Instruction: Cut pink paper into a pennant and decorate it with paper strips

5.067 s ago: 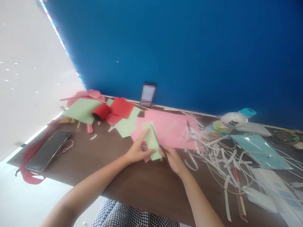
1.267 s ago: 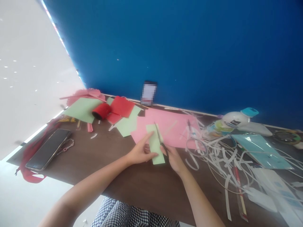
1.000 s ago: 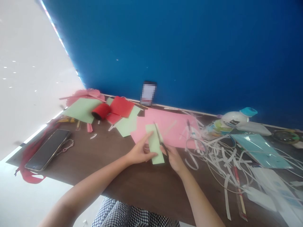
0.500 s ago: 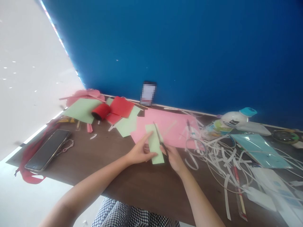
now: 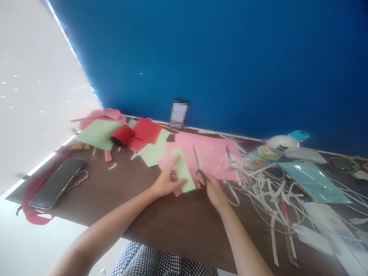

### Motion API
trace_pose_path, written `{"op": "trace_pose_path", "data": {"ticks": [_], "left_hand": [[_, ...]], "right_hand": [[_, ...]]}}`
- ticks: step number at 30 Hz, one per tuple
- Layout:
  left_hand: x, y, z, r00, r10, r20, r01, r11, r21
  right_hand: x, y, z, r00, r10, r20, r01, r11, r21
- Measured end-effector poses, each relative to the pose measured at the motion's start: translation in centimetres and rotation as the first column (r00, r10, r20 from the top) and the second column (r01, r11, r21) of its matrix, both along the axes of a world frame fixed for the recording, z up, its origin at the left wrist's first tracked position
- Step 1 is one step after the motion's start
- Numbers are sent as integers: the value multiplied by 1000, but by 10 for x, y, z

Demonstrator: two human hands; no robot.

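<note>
My left hand (image 5: 165,182) pinches a light green paper strip (image 5: 182,170) near its lower end, with the forefinger stretched along its left edge. My right hand (image 5: 211,188) grips black-handled scissors (image 5: 199,168). Their blades point away from me, just right of the strip and apart from it. Both hands hover over the front edge of a large pink sheet (image 5: 214,153) on the brown table (image 5: 172,226). A small pink scrap (image 5: 177,191) pokes out below the strip.
A heap of white paper strips (image 5: 267,191) lies to the right, with a glue bottle (image 5: 283,143) and a teal sheet (image 5: 313,182). Red and green papers and a red roll (image 5: 122,136) sit at the back left. A dark phone (image 5: 56,183) lies near the left edge.
The scissors have come out of the green strip and now sit to its right. My left hand has drawn the strip slightly left and towards the back.
</note>
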State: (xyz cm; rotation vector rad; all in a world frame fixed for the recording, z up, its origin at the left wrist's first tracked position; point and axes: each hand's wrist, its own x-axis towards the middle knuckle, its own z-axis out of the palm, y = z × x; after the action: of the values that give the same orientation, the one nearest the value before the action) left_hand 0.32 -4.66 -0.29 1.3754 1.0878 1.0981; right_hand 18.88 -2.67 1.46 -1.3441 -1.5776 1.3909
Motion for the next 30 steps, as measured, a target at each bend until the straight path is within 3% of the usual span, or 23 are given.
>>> {"op": "trace_pose_path", "data": {"ticks": [4, 6, 9, 12, 14, 17, 20, 22, 24, 27, 30], "left_hand": [[-18, 18, -9, 919, 295, -262, -261, 952, 157], [-30, 25, -9, 800, 409, -440, -337, 912, 235], [-43, 30, -3, 560, 525, -640, -391, 849, 355], [-46, 28, 5, 357, 604, -713, -399, 789, 468], [-43, 27, 8, 296, 641, -708, -392, 757, 522], [-42, 27, 4, 302, 660, -688, -341, 749, 568], [-46, 31, -5, 360, 641, -678, -309, 768, 562], [-53, 35, -11, 432, 628, -648, -318, 778, 542], [-59, 39, -15, 496, 625, -603, -345, 779, 524], [-66, 43, -16, 544, 662, -516, -392, 744, 541], [-69, 46, -12, 594, 723, -353, -466, 667, 582]], "right_hand": [[1, 0, -3, 997, -14, 78, 6, 995, 104], [0, -1, -3, 977, 18, 213, -60, 979, 194], [-2, -2, -3, 869, 21, 494, -201, 928, 314], [-4, -4, -3, 774, 3, 634, -304, 879, 367], [-5, -6, -3, 748, -2, 664, -342, 856, 387], [-5, -7, -3, 755, -45, 654, -307, 858, 413], [1, -2, -4, 788, -268, 555, -30, 882, 469], [10, 5, -4, 750, -452, 482, 186, 844, 503], [21, 14, -5, 692, -562, 453, 306, 796, 522], [35, 25, -8, 675, -601, 428, 381, 781, 495], [42, 30, -13, 691, -623, 367, 453, 768, 452]]}}
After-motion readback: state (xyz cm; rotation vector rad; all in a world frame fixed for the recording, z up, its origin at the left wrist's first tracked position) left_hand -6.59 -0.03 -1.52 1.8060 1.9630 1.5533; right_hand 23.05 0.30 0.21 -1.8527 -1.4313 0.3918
